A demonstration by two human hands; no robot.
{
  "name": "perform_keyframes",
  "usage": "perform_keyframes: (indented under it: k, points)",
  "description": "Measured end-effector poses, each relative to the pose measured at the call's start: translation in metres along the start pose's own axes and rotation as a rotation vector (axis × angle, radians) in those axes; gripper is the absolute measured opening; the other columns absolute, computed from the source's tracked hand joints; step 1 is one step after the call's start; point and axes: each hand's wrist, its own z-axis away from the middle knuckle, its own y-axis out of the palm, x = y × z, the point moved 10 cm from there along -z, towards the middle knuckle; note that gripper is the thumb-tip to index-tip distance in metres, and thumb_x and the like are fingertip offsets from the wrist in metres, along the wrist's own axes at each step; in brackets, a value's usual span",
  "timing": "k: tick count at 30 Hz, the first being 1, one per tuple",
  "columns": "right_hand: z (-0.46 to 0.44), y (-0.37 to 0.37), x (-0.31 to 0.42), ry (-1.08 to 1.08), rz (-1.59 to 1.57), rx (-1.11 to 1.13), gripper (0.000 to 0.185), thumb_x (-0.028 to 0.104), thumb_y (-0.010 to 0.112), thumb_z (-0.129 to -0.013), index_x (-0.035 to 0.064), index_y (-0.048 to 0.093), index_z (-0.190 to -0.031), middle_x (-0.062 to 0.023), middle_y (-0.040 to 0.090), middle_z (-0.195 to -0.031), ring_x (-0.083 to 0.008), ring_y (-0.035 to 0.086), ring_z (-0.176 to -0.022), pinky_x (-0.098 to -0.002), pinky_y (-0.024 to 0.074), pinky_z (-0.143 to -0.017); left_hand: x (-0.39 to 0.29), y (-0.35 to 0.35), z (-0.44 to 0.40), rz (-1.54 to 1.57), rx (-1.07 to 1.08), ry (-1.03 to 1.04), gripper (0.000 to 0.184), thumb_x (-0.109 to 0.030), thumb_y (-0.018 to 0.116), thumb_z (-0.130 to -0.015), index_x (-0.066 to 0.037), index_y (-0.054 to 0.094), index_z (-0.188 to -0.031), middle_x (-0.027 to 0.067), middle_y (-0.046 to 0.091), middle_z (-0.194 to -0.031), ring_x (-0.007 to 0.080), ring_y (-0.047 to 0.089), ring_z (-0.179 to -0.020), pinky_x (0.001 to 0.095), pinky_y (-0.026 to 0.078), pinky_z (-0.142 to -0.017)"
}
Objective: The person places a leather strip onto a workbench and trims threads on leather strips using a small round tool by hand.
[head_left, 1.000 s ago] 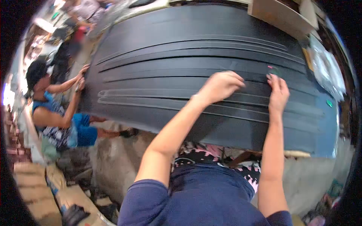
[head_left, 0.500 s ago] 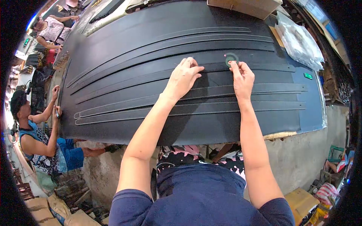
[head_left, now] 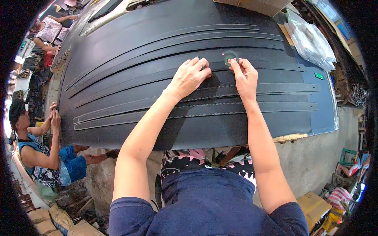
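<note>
My right hand pinches the edge of a flat, round, dark green disc with a ring-like rim. The disc is held above the dark straps; its exact kind is unclear. To its left, my left hand has curled, closed fingers, with a ring on one. Whatever those fingers hold is too small or hidden to make out. Several long dark straps lie side by side under and around both hands. Among the nearer ones is a stitched strap with a rounded left end and a small hole at the right.
A black sheet covers the table. At the far right lie clear plastic bags and a small green object. A cardboard box stands at the back. One person sits by the left edge; another person is farther back.
My right hand and the disc have shifted left, and the disc is tilted differently. My left fingers have curled in more. The seated person's hands have come together.
</note>
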Motion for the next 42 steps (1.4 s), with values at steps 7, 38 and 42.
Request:
perform_keyframes:
  k: [7,38,42]
  points:
    - [-0.002,0.006,0.006,-0.021,0.052,0.027,0.018,0.014,0.067,-0.088,-0.0018,0.064,-0.082,0.0012,0.056,-0.075,-0.0029,0.045,-0.062,-0.0201,0.0363,-0.055,0.039,-0.009,0.011,0.417,-0.096,-0.346,0.009,-0.007,0.064,-0.085,-0.001,0.058,-0.089,0.0119,0.054,-0.101,0.03,0.056,-0.096,0.0353,0.047,-0.083]
    - [0.013,0.047,0.025,-0.218,0.528,0.306,0.021,0.021,0.073,-0.078,0.0021,0.065,-0.075,-0.0117,0.057,-0.103,-0.0286,0.049,-0.104,-0.038,0.0416,-0.09,0.046,-0.014,0.027,0.508,-0.159,-0.404,0.009,-0.006,0.064,-0.088,0.0,0.059,-0.09,0.0104,0.055,-0.098,0.0226,0.056,-0.093,0.0315,0.047,-0.081]
    - [0.013,0.048,0.029,-0.282,0.567,0.293,0.022,0.021,0.073,-0.079,0.0009,0.065,-0.076,-0.0121,0.058,-0.103,-0.0268,0.053,-0.099,-0.0358,0.0442,-0.086,0.051,-0.009,0.03,0.557,-0.14,-0.456,0.009,-0.007,0.063,-0.088,0.0,0.058,-0.091,0.0109,0.055,-0.1,0.0235,0.056,-0.095,0.0323,0.046,-0.086]
